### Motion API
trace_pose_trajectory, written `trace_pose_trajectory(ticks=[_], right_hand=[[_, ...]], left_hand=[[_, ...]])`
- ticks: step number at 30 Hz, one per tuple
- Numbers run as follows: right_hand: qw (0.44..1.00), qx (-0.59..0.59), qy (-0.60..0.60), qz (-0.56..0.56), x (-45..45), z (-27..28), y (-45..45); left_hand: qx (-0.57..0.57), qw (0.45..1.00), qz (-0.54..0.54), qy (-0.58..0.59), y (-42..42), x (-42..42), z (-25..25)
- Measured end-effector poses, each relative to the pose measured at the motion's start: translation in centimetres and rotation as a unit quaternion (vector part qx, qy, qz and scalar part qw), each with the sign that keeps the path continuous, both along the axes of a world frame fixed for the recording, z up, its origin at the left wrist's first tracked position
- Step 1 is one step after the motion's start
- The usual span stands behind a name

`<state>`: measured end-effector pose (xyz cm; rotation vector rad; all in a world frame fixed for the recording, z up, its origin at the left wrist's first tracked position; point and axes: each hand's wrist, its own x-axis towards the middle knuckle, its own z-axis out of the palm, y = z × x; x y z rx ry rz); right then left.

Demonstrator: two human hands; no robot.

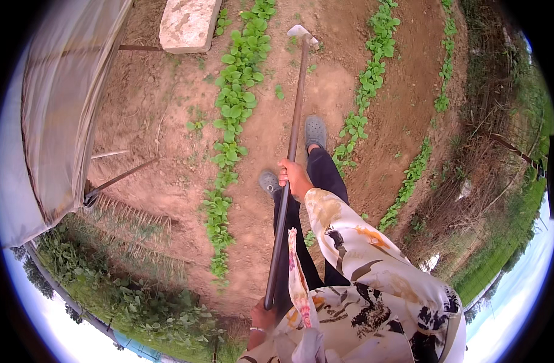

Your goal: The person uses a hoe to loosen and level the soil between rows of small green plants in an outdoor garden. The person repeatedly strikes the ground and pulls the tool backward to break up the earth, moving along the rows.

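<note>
My right hand point(295, 178) is closed around the middle of a long hoe handle point(297, 109), in front of my legs. My left hand point(262, 315), with a bracelet at the wrist, grips the handle's rear end at the bottom; its fingers are partly hidden. At the far end, the metal hoe blade point(304, 36) rests on bare soil point(322, 86) between two rows of leafy seedlings. The left row point(236, 95) is dense; the right row point(372, 77) curves down past my forward shoe. A small weed or seedling point(279, 92) stands left of the handle.
My clog-type shoes point(315, 131) stand between the rows. A pale block point(188, 25) lies at the upper left, beside plastic sheeting point(63, 109) and a slanted pole point(122, 179). Another seedling row point(411, 177) and dry brush point(458, 204) lie to the right. Leafy plants point(136, 304) grow at the lower left.
</note>
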<state>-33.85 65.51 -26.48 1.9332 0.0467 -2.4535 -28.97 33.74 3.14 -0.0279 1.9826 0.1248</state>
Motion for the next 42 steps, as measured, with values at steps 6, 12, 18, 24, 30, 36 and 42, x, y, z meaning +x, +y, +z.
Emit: trace_pose_trajectory(ticks=[6, 12, 18, 24, 30, 36, 42], right_hand=[[1.000, -0.023, -0.003, 0.009, -0.1, 1.2, -1.5], [0.997, 0.000, 0.061, -0.055, -3.6, -1.0, 0.1], [0.999, 0.020, -0.038, 0.011, -3.8, -1.4, -5.2], [0.996, -0.035, -0.072, 0.026, -1.8, 2.5, -12.3], [0.993, -0.072, -0.090, 0.012, -0.6, 3.8, -14.8], [0.999, 0.011, -0.031, 0.018, -2.7, 1.4, -10.7], [0.966, 0.149, -0.153, 0.146, -1.2, -1.6, -14.1]], left_hand=[[-0.013, 0.997, -0.082, 0.008, -3.3, -0.4, 0.7], [0.039, 0.994, -0.007, 0.102, -5.0, -2.3, -4.1], [0.000, 0.996, -0.047, 0.070, -6.3, -4.3, -1.7], [-0.063, 0.997, -0.029, 0.045, -14.2, -1.3, 2.6], [-0.091, 0.995, -0.032, 0.020, -13.6, -2.8, 5.6], [0.000, 1.000, 0.021, 0.009, -14.1, -1.8, 0.4], [0.012, 0.950, 0.268, -0.158, -15.1, -0.1, 0.0]])
